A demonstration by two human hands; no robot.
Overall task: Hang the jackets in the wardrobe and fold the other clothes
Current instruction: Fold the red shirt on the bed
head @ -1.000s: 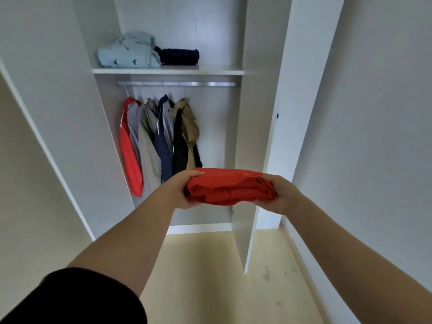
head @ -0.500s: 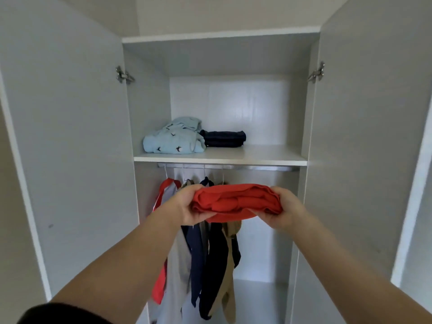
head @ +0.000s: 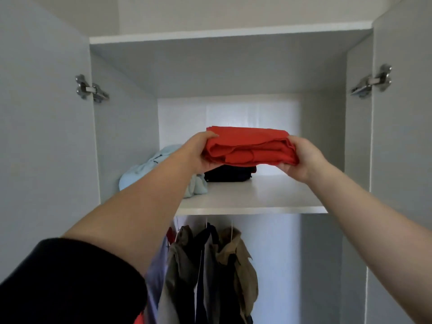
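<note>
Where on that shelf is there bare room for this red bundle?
Bare shelf lies right of the dark pile, up to the right wall, and along the front edge. The left is crowded: blue garment touching the dark pile.

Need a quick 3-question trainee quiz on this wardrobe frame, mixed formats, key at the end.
1. True or false: the folded red garment already lies flat on the shelf.
2. Which item sits directly under the red garment in the view? A) light blue garment B) dark folded garment C) hanging jackets
3. Fill in: the left hand and right hand grip the red garment by its two ____.

Key: 1 false, held above it; 2 B; 3 ends.
</note>
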